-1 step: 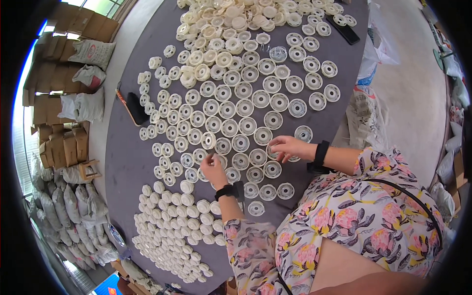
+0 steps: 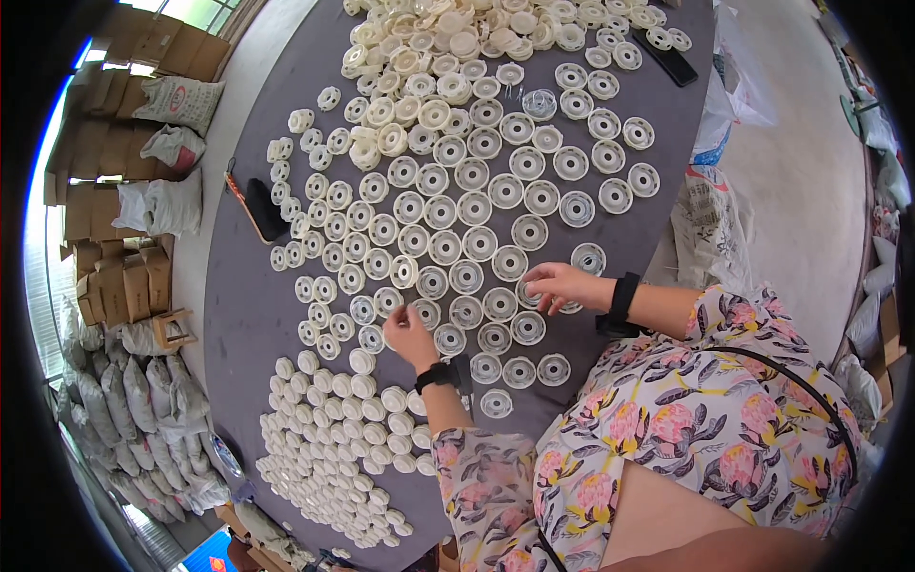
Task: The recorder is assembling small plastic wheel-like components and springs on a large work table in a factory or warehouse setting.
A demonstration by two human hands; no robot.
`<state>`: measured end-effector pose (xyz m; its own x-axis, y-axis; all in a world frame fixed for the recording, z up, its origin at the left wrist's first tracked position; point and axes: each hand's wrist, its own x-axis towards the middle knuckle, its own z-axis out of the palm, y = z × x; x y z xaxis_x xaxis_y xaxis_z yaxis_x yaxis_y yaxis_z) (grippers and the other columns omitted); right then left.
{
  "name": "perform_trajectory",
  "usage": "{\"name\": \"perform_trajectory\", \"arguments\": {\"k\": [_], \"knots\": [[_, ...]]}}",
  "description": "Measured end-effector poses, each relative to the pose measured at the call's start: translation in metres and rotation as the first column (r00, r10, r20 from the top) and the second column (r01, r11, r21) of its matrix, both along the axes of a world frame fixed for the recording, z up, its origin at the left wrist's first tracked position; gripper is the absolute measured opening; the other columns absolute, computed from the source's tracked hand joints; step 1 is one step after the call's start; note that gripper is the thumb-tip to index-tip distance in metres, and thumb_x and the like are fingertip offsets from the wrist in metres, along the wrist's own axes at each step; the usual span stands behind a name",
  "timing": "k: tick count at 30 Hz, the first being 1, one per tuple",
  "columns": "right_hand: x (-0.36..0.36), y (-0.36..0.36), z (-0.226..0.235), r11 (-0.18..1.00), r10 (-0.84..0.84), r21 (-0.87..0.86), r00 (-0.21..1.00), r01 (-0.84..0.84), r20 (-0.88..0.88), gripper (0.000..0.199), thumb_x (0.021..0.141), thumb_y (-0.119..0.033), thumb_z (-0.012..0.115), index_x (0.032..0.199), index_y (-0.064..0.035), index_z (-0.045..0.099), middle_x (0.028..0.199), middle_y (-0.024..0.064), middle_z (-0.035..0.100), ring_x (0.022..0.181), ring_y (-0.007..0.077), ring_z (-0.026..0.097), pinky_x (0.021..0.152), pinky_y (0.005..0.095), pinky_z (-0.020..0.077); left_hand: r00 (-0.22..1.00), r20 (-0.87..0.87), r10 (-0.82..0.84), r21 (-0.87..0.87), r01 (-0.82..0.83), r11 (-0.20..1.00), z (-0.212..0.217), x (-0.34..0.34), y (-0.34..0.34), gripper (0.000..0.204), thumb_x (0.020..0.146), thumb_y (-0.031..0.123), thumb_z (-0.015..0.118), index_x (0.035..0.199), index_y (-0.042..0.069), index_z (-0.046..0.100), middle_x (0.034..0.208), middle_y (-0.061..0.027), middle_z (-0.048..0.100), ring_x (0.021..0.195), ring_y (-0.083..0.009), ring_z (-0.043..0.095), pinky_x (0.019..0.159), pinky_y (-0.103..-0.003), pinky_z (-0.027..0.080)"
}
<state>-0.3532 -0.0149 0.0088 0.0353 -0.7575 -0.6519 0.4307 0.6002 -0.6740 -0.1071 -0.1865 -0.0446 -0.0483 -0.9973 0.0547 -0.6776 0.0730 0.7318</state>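
Note:
Rows of round off-white plastic rings (image 2: 474, 208) with dark centres lie flat on the grey table covering. My left hand (image 2: 410, 337) is over the near left of these rows, thumb and fingertips drawn together; whatever they pinch is too small to make out. At the right of the near rows, my right hand (image 2: 564, 286) hovers with its fingers curled above a ring (image 2: 527, 294) that it partly covers. What lies inside its fingers is hidden. Clear inserts show in some rings, such as the one (image 2: 588, 259) beyond my right hand.
A heap of loose plastic parts (image 2: 448, 38) fills the far end. White caps (image 2: 348, 410) stand massed at the near left. A black brush (image 2: 262, 210) lies by the left edge, a dark phone (image 2: 667, 59) at the far right. Sacks (image 2: 143, 391) and cartons (image 2: 119, 286) are stacked left.
My left hand has shifted slightly left and toward me, uncovering more of the ring beside its fingertips. My right hand stays in nearly the same place.

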Motion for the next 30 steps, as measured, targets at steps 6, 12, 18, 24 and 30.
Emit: {"name": "perform_trajectory", "arguments": {"k": [6, 12, 18, 24, 30], "knots": [[0.001, 0.012, -0.012, 0.998, -0.044, 0.043, 0.999, 0.043, 0.013, 0.046, 0.082, -0.028, 0.059, 0.118, -0.0023, 0.048, 0.097, 0.0063, 0.055, 0.075, 0.0135, 0.058, 0.061, 0.0261, 0.0485, 0.972, 0.053, 0.228, 0.018, -0.230, 0.973, -0.030, 0.057, 0.001, 0.034, 0.075, 0.021, 0.067, 0.093, -0.007, 0.059, 0.088, -0.0138, 0.061, 0.077, -0.0234, 0.057, 0.072, -0.033, 0.046], [0.008, 0.016, -0.008, 0.998, -0.011, 0.064, 1.000, 0.011, 0.003, 0.043, 0.082, -0.028, 0.058, 0.115, -0.0032, 0.049, 0.095, 0.0047, 0.055, 0.074, 0.0130, 0.057, 0.061, 0.0257, 0.0480, 0.917, -0.285, 0.279, 0.311, -0.187, 0.932, -0.039, 0.069, -0.009, 0.022, 0.074, 0.011, 0.066, 0.089, -0.004, 0.059, 0.085, -0.0098, 0.062, 0.074, -0.0174, 0.058, 0.068, -0.029, 0.046], [0.007, 0.022, -0.015, 0.998, -0.025, 0.064, 1.000, 0.025, -0.013, 0.040, 0.084, -0.028, 0.056, 0.114, -0.0037, 0.049, 0.095, 0.0046, 0.055, 0.074, 0.0128, 0.057, 0.061, 0.0254, 0.0479, 0.750, -0.501, 0.432, 0.480, -0.175, 0.860, -0.016, 0.081, -0.010, 0.017, 0.077, 0.008, 0.063, 0.089, -0.002, 0.059, 0.074, -0.0055, 0.061, 0.065, -0.0135, 0.057, 0.060, -0.024, 0.046], [0.014, 0.024, -0.014, 0.998, -0.015, 0.064, 1.000, 0.016, -0.020, 0.035, 0.084, -0.029, 0.055, 0.109, -0.0051, 0.051, 0.093, 0.0047, 0.056, 0.073, 0.0138, 0.057, 0.061, 0.0263, 0.0481, 0.996, -0.030, 0.084, -0.021, -0.084, 0.996, -0.029, 0.087, -0.008, 0.017, 0.076, 0.009, 0.064, 0.087, -0.003, 0.063, 0.075, -0.0073, 0.063, 0.065, -0.0166, 0.058, 0.062, -0.028, 0.047], [0.002, 0.037, -0.018, 0.995, -0.081, 0.055, 0.996, 0.083, -0.043, 0.031, 0.085, -0.029, 0.055, 0.104, -0.0049, 0.053, 0.089, 0.0051, 0.057, 0.071, 0.0141, 0.058, 0.059, 0.0271, 0.0482, 0.999, 0.042, -0.005, 0.044, 0.003, 0.999, -0.026, 0.073, 0.001, 0.018, 0.077, 0.011, 0.061, 0.088, -0.003, 0.064, 0.082, -0.0104, 0.064, 0.071, -0.0174, 0.059, 0.067, -0.030, 0.047]]}}
